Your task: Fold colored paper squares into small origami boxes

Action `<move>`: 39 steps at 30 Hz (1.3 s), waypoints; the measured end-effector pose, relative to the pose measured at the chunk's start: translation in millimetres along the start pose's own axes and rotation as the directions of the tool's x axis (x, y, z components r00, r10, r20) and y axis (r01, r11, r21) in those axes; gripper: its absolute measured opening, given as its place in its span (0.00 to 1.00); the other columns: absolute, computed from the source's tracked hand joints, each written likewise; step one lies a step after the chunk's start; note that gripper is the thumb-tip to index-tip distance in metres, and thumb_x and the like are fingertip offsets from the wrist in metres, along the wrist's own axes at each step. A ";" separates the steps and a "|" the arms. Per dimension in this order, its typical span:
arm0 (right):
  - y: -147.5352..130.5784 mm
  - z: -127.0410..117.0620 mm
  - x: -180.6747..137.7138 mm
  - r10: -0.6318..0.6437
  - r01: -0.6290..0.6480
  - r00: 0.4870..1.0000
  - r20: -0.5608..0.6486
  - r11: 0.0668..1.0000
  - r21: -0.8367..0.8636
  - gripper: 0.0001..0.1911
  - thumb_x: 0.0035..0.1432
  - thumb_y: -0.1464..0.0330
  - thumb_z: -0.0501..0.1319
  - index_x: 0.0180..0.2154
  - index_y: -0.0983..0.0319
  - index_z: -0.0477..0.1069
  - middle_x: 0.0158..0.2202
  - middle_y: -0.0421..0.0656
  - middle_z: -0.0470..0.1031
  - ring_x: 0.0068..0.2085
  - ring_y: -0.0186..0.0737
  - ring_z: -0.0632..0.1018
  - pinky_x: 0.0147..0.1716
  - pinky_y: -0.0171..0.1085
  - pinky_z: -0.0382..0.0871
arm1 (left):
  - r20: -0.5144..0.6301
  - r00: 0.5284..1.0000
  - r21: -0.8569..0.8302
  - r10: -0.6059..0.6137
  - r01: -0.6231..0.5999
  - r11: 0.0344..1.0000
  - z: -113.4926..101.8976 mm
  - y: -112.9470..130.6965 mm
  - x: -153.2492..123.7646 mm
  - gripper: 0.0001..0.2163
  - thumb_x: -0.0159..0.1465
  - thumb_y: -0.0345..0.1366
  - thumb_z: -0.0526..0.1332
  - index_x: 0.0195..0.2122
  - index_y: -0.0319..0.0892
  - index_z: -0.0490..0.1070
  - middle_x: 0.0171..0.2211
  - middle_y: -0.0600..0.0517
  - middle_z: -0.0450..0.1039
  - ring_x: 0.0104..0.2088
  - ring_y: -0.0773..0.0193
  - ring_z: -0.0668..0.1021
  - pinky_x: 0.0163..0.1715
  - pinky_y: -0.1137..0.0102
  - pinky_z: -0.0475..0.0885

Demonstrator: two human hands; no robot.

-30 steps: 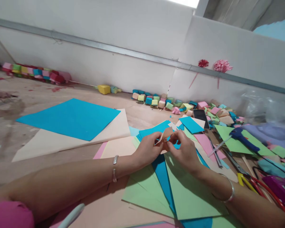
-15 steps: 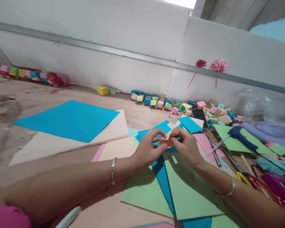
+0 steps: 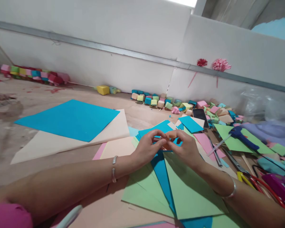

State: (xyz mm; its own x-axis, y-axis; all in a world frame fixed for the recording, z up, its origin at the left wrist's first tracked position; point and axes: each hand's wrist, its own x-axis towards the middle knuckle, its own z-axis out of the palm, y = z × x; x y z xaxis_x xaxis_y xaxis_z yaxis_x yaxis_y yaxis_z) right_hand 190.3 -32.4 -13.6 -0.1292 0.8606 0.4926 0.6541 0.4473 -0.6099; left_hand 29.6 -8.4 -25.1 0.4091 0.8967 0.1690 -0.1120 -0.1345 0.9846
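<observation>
Plywood tabletop [image 3: 61, 158] fills the lower frame, littered with coloured sheets, a white wall behind it. Nearest, at bottom centre, green sheets [image 3: 192, 193] and a blue sheet [image 3: 162, 174] fan out under both forearms, a bangle on each wrist.

Just above them, at centre frame, the left hand [image 3: 147, 148] and right hand [image 3: 187, 150] meet fingertip to fingertip around a small peach paper piece [image 3: 172, 134]. Both hands are curled nearly closed, thumbs and forefingers pinching the piece, held just over the sheets. A second ago a loose pale flap stood up between the fingers; half a second ago it was pressed down into a flatter tab; now the piece is smaller and tighter, mostly hidden by the fingers. By my reading a fold has just been closed and is being creased.

Right of the hands lie scissors [image 3: 242, 172] and a blue-handled tool [image 3: 244, 139]. Further back, a dark phone [image 3: 200, 117] lies among small paper boxes [image 3: 156, 101]. At left, a large blue sheet [image 3: 68, 118] rests on a cream one [image 3: 61, 142]. Against the wall at upper right hang paper flowers [image 3: 220, 65].
</observation>
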 end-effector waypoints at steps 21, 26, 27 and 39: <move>4.2 -3.9 -4.5 -0.003 0.029 0.994 -0.112 0.973 0.230 0.06 0.53 0.71 0.63 0.31 0.56 0.79 0.31 0.41 0.74 0.34 0.38 0.75 0.33 0.37 0.68 | 0.320 0.902 -0.483 -0.290 0.419 0.769 -5.2 1.7 -1.3 0.13 0.55 0.37 0.70 0.36 0.42 0.68 0.29 0.54 0.72 0.34 0.64 0.78 0.46 0.60 0.73; -1.4 -4.1 -2.1 -0.019 0.041 0.990 -0.136 0.985 0.166 0.05 0.53 0.72 0.64 0.29 0.57 0.77 0.33 0.42 0.75 0.36 0.39 0.74 0.32 0.37 0.67 | 0.345 0.887 -0.530 -0.306 0.453 0.717 -6.7 0.0 0.5 0.11 0.58 0.37 0.68 0.36 0.41 0.67 0.32 0.52 0.73 0.35 0.65 0.79 0.49 0.59 0.72; -3.4 -4.5 -1.6 -0.038 0.059 0.989 -0.145 0.988 0.142 0.04 0.53 0.72 0.63 0.28 0.57 0.75 0.33 0.42 0.75 0.36 0.39 0.73 0.33 0.37 0.66 | 0.345 0.886 -0.537 -0.309 0.456 0.709 -6.8 0.0 1.0 0.10 0.58 0.37 0.68 0.35 0.40 0.67 0.33 0.52 0.73 0.35 0.65 0.79 0.49 0.60 0.72; -3.0 -8.6 -2.6 -0.095 0.120 0.972 -0.213 0.987 0.105 0.07 0.50 0.77 0.63 0.29 0.58 0.75 0.31 0.40 0.69 0.34 0.37 0.73 0.32 0.36 0.66 | 0.381 0.873 -0.538 -0.303 0.476 0.696 -9.1 -2.2 3.5 0.13 0.56 0.37 0.70 0.35 0.40 0.66 0.34 0.52 0.73 0.37 0.63 0.79 0.47 0.62 0.73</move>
State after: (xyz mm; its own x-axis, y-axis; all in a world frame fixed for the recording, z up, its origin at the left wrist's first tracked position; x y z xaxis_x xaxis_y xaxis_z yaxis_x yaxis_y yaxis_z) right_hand 195.1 -38.0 -7.7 -0.0292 0.7424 0.6693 0.5521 0.5702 -0.6084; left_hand 23.0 -1.1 -27.2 0.7365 0.6631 -0.1337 -0.3699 0.5603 0.7411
